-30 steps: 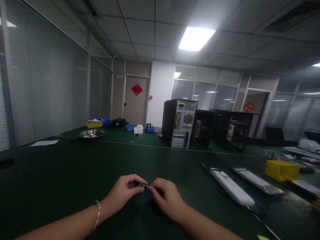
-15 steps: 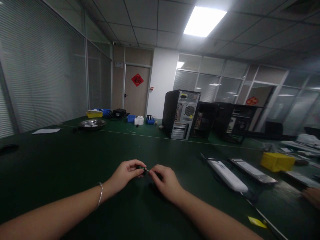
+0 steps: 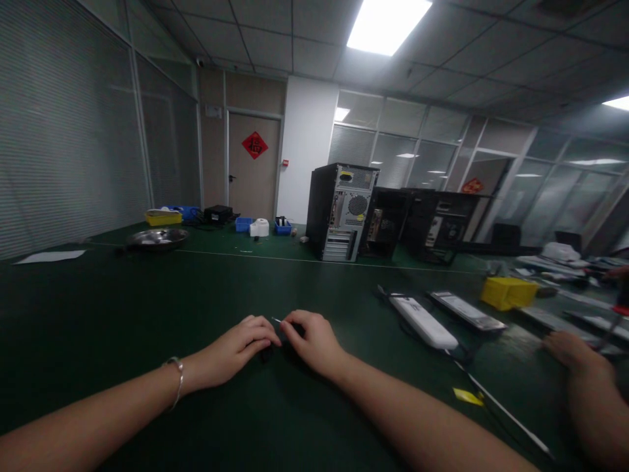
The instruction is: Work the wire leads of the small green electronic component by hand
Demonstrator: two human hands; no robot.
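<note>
My right hand (image 3: 312, 341) is closed in a pinch on a thin metal rod (image 3: 276, 320), whose pale tip points left and slightly up. Its other end is hidden in my fingers. Just to the left, my left hand (image 3: 243, 347) is turned palm down, its fingers bent together. Under its thumb shows a small dark part (image 3: 266, 356), mostly covered and too dim to make out. The fingertips of the two hands are close, and both hands are low over the green table (image 3: 187, 301).
To the right lie a white power strip (image 3: 425, 322), a metal drive (image 3: 466, 311) and a yellow box (image 3: 508, 293). Another person's hand (image 3: 572, 351) is at far right. Computer cases (image 3: 341, 213) stand at the back; a metal bowl (image 3: 157, 240) is at back left.
My hands were meeting over the small dark green part, with the rod's tip against it. Now the left hand has turned downward and the rod is apart. The view has swung right.
</note>
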